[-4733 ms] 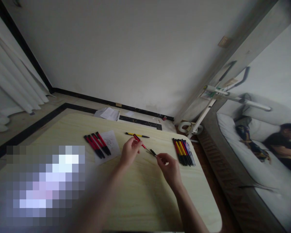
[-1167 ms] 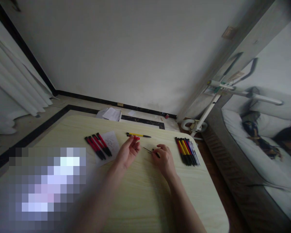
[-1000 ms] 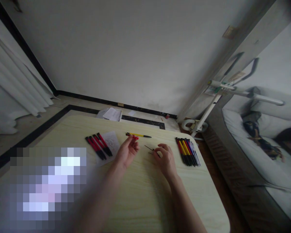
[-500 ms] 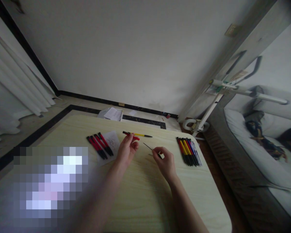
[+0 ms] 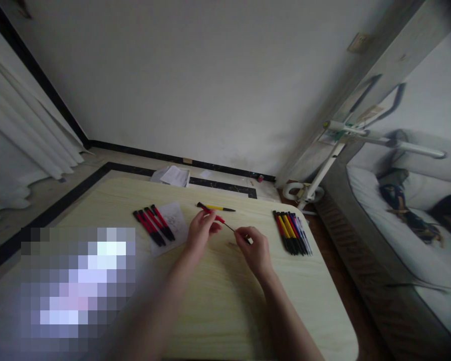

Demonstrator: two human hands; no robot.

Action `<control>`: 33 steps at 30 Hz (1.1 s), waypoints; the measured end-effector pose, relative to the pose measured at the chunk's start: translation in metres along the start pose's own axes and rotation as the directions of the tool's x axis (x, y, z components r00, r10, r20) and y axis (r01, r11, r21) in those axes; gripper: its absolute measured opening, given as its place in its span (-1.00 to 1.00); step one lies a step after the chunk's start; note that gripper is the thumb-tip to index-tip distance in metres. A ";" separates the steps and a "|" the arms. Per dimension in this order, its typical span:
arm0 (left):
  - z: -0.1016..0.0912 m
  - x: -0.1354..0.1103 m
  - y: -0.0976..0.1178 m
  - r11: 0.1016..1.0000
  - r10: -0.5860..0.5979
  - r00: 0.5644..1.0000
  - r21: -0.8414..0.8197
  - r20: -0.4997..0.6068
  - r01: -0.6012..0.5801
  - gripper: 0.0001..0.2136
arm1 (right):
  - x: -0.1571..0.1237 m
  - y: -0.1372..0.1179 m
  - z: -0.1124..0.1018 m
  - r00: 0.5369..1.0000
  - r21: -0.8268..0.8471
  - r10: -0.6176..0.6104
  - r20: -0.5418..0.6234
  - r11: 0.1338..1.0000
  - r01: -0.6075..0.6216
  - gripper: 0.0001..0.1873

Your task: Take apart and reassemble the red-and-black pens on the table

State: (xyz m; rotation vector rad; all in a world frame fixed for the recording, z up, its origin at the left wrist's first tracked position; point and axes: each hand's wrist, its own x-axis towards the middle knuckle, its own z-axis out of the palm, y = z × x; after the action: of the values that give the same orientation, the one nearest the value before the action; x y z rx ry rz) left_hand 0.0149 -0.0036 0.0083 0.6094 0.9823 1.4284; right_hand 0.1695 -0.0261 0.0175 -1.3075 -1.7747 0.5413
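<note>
My left hand (image 5: 201, 230) is closed around a red pen barrel (image 5: 219, 219) with a black top end. Between the fingertips of my right hand (image 5: 253, 248) is a thin dark pen refill (image 5: 229, 227). Its far tip meets the open end of the red barrel; how deep it sits I cannot tell. A small dark piece shows by my right fingers, too small to name. Beyond my hands lies a yellow pen (image 5: 220, 207) with a dark tip. Several red and black pens (image 5: 154, 224) rest on a sheet of paper (image 5: 176, 220) to the left.
On the right side of the wooden table (image 5: 218, 311) lies a row of several pens (image 5: 290, 233), red, yellow, blue and clear. A blurred patch (image 5: 82, 286) covers the table's left front. Behind stand a box with papers (image 5: 175, 175), exercise equipment (image 5: 332, 160) and a sofa (image 5: 394, 225).
My left hand has moved slightly right with the red barrel. The gap between barrel and refill has closed; the refill's tip now meets the barrel's end.
</note>
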 end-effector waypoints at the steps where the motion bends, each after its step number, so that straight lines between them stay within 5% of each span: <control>1: 0.001 -0.001 -0.002 0.999 -0.004 1.000 0.033 0.021 0.003 -0.70 | 0.000 -0.001 0.000 1.000 0.009 -0.004 0.006 1.000 0.004 -0.89; 4: 0.005 -0.003 -0.008 0.999 -0.041 0.996 0.001 0.081 0.041 -0.74 | -0.001 -0.003 0.001 1.000 0.046 -0.005 -0.007 0.999 0.005 -0.88; 8: 0.002 -0.002 -0.007 0.964 -0.116 0.989 -0.231 0.092 0.135 -0.83 | 0.000 -0.005 -0.004 0.999 0.087 0.003 -0.042 0.996 0.000 -0.70; 11: -0.006 0.003 0.000 0.896 -0.154 0.985 -0.410 0.079 0.173 -0.88 | 0.003 -0.005 -0.012 0.999 0.039 0.001 -0.035 0.999 0.000 -0.79; 16: -0.017 0.010 0.007 0.753 -0.178 0.981 -0.630 0.082 0.189 -0.94 | 0.003 -0.004 -0.022 0.962 -0.150 -0.102 0.251 0.978 0.143 -0.90; 23: -0.016 0.008 0.011 0.707 -0.190 0.977 -0.676 0.100 0.207 -0.91 | -0.004 -0.006 -0.018 0.873 -0.224 -0.109 0.476 0.945 0.240 -0.96; 33: -0.011 0.006 0.012 0.830 -0.137 0.990 -0.542 0.028 0.130 -0.93 | -0.002 -0.007 -0.010 0.917 -0.147 -0.106 0.383 0.974 0.174 -0.92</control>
State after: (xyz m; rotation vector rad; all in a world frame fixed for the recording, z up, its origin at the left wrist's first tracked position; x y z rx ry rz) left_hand -0.0017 0.0009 0.0117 0.1049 0.5658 1.4960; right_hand 0.1746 -0.0322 0.0273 -1.2410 -2.2595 0.5903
